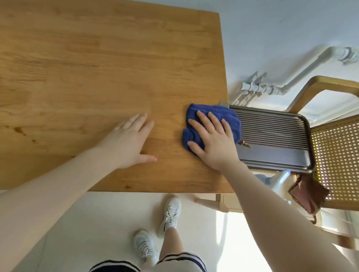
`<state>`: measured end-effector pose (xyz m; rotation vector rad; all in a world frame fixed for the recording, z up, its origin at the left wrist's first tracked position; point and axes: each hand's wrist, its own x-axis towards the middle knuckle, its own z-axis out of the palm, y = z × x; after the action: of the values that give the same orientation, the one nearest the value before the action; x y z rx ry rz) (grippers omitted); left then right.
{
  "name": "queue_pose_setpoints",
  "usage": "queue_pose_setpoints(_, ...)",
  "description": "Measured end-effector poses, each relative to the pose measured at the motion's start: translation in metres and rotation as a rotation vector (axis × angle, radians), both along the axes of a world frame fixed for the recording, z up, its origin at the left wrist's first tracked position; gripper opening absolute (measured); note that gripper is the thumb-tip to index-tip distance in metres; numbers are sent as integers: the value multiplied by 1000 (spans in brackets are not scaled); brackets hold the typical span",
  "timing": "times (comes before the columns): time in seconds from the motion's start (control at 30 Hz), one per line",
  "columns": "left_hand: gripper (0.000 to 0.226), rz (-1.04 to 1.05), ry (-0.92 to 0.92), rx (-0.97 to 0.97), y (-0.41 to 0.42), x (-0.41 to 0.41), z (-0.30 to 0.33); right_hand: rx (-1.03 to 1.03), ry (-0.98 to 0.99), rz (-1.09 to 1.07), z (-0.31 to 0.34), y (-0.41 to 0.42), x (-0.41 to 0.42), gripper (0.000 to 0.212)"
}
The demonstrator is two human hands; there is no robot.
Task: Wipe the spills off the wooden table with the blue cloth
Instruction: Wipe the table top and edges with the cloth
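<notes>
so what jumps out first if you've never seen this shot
The blue cloth at the wooden table's right edge, pressed flat under the right hand. The left hand rests open on bare wood beside it. Just past the edge sits a ribbed metal tray.

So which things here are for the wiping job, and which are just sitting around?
For the job:
- blue cloth, pressed flat under the right hand
- wooden table, with brownish spots near its left front
- left hand, flat on the table

Just lying about:
- ridged metal tray
- cane chair
- wall pipes
</notes>
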<state>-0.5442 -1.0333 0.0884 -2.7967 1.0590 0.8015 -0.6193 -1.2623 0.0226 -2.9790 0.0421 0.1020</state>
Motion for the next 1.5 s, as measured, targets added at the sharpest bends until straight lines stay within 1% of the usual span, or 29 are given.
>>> queue_pose_setpoints(0.07, 109, 8, -10, 23, 18, -9, -3, -34, 18, -128, -1, 5, 12, 68)
queue_pose_setpoints(0.1, 115, 4, -13, 41, 27, -13, -4, -52, 17, -137, -2, 10, 11, 67)
queue_pose_setpoints(0.13, 120, -9, -16, 62, 34, -18, -4, -56, 1, -116, -3, 17, 4, 66)
queue_pose_setpoints(0.2, 126, -26, -25, 93, 48, -24, -6, -47, -51, 2, -5, 38, -22, 64)
queue_pose_setpoints(0.3, 128, -17, -39, 142, 60, -31, -10, -79, -96, 165, -11, 69, -58, 56)
queue_pose_setpoints(0.4, 131, 13, -60, 163, 60, -30, -11, -37, -97, 241, -9, 59, -47, 55)
queue_pose_setpoints(0.43, 132, 17, -65, 156, 59, -28, -12, -32, -106, 231, -8, 52, -37, 57)
queue_pose_setpoints(0.47, 133, 22, -65, 147, 58, -27, -12, -18, -110, 173, -8, 46, -26, 59)
queue_pose_setpoints(0.57, 134, 51, -48, 116, 59, -28, -14, 1, -58, -136, -8, 36, 3, 60)
queue_pose_setpoints(0.6, 134, 62, -42, 102, 60, -29, -15, -11, -36, -202, -8, 37, 7, 59)
queue_pose_setpoints(0.67, 134, 79, -27, 78, 62, -30, -15, -29, -29, -216, -6, 44, 5, 59)
queue_pose_setpoints(0.77, 134, 93, -14, 60, 63, -29, -16, -50, -62, -56, -5, 67, -27, 62)
queue_pose_setpoints(0.87, 134, 107, -25, 44, 66, -29, -18, -58, -58, 99, -7, 95, -57, 59)
queue_pose_setpoints(0.93, 134, 105, -33, 49, 65, -29, -19, -56, -37, 202, -7, 95, -53, 56)
queue_pose_setpoints(1.0, 134, 105, -45, 55, 64, -27, -21, -67, -31, 297, -5, 83, -29, 56)
queue_pose_setpoints(1.03, 135, 105, -48, 64, 63, -27, -21, -54, -15, 293, -4, 77, -13, 58)
queue_pose_setpoints(1.1, 135, 97, -64, 105, 63, -29, -21, -21, 27, 189, -1, 73, 20, 61)
queue_pose_setpoints(1.17, 135, 102, -131, 165, 64, -32, -21, -34, 47, 73, -1, 81, 40, 59)
queue_pose_setpoints(1.23, 140, 137, -204, 218, 62, -34, -20, -27, 47, 55, -1, 89, 42, 60)
queue_pose_setpoints(1.3, 144, 161, -207, 254, 58, -34, -17, -46, 6, 165, -3, 92, 25, 61)
queue_pose_setpoints(1.37, 146, 192, -190, 270, 56, -32, -17, -64, -40, 347, -5, 99, 0, 60)
queue_pose_setpoints(1.43, 146, 227, -172, 254, 59, -30, -19, -64, -29, 510, -6, 105, -18, 58)
queue_pose_setpoints(1.5, 145, 245, -159, 227, 63, -30, -21, -52, -23, 615, -7, 104, -17, 57)
